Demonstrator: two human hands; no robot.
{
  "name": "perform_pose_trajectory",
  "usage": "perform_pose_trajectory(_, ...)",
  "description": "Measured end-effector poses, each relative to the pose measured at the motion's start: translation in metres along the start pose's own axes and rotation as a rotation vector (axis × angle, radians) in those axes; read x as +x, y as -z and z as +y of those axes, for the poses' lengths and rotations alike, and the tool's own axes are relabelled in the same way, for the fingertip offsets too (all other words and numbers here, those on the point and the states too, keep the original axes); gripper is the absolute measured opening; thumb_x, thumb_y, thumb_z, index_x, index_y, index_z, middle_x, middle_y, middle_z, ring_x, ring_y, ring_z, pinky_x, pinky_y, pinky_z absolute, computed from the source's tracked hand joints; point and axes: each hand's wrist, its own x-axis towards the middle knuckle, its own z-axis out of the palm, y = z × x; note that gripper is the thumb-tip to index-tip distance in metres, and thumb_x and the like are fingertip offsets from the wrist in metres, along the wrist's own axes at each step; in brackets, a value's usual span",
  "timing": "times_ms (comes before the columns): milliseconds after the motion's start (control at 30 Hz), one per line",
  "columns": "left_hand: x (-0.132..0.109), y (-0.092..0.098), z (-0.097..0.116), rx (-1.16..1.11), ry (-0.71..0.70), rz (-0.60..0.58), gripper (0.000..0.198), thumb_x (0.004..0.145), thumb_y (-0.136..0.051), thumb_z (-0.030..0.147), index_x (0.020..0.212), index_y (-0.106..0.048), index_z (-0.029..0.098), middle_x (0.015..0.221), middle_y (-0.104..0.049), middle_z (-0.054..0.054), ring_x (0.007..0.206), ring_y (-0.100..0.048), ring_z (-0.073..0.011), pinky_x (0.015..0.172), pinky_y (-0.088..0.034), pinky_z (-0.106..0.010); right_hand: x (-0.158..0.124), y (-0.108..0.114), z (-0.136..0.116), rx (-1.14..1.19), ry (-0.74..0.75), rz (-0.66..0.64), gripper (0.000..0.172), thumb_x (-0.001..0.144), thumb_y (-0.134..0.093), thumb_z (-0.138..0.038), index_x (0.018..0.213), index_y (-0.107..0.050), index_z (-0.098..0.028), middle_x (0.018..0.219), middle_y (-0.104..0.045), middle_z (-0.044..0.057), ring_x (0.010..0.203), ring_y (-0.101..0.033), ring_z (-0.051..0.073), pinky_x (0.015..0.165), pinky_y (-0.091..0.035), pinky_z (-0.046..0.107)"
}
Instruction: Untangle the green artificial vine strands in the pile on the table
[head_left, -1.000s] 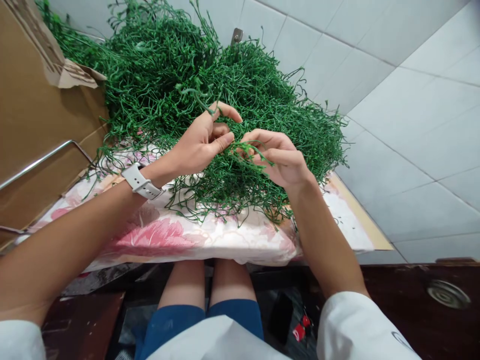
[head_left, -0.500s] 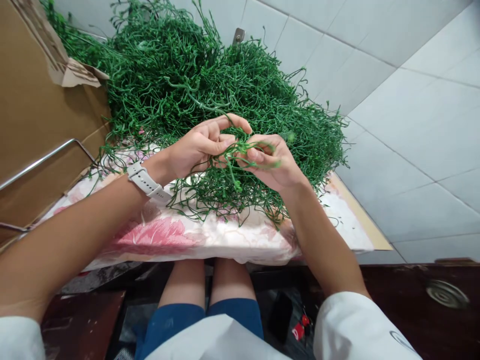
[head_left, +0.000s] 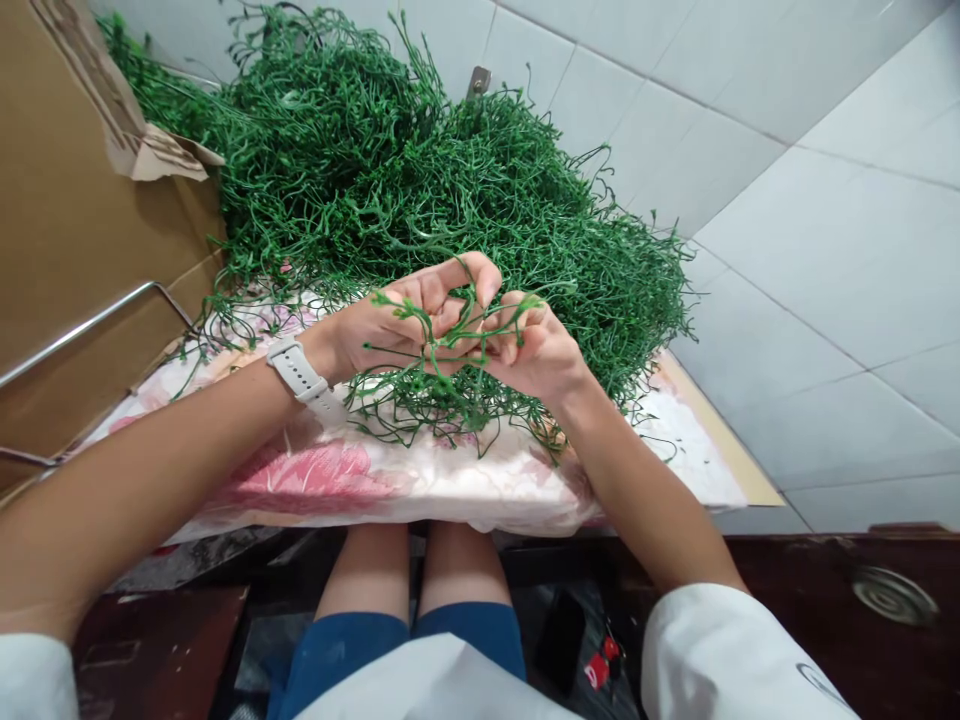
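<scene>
A big heap of thin green plastic stems (head_left: 420,180) lies on a board covered with a pink floral cloth (head_left: 352,480). My left hand (head_left: 397,320), with a white watch on the wrist, and my right hand (head_left: 532,345) meet just in front of the heap. Both have fingers curled and pinched on one small green sprig (head_left: 450,335) lifted a little above the cloth. Fingertips of the two hands nearly touch.
A brown cardboard box (head_left: 67,200) with a torn flap stands at the left, with a metal bar (head_left: 90,320) beside it. White tiles (head_left: 825,230) fill the right. Below the board are my knees in blue shorts (head_left: 405,630) and a dark wooden surface (head_left: 862,600).
Both hands have drawn back toward me and closer together, lifting the green sprig out of the heap's front edge.
</scene>
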Motion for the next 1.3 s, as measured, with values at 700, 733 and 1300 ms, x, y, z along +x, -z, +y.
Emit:
perform_pose_trajectory(700,0.02,0.021,0.011,0.057,-0.156,0.234,0.033,0.08,-0.063,0.005,0.109,-0.056,0.018,0.061,-0.045,0.008,0.045,-0.042,-0.0044,0.047,-0.033,-0.02,0.006,0.031,-0.052,-0.265,-0.013,0.544,0.035,0.078,-0.079,-0.053,0.07,-0.061,-0.025,0.054,-0.018,-0.008,0.05,-0.021,0.01,0.047,-0.031,0.026)
perform_pose_trajectory(733,0.021,0.022,0.01,0.075,-0.162,0.261,0.032,0.081,-0.064,0.006,0.109,-0.056,0.019,0.062,-0.045,0.008,0.045,-0.04,-0.004,0.047,-0.033,-0.02,0.006,0.036,-0.054,-0.284,0.005,0.616,0.035,0.08,-0.075,-0.055,0.071,-0.062,-0.025,0.054,-0.019,-0.008,0.05,-0.021,0.01,0.047,-0.031,0.027)
perform_pose_trajectory(1300,0.027,0.028,-0.001,0.325,-0.196,0.259,0.031,0.082,-0.069,0.014,0.11,-0.057,0.02,0.067,-0.044,0.005,0.055,-0.051,-0.0072,0.047,-0.032,-0.019,-0.006,0.08,-0.041,-1.3,0.249,0.781,0.058,0.095,-0.05,-0.075,0.112,-0.075,-0.026,0.109,-0.065,0.009,0.117,-0.058,0.029,0.107,-0.044,0.056)
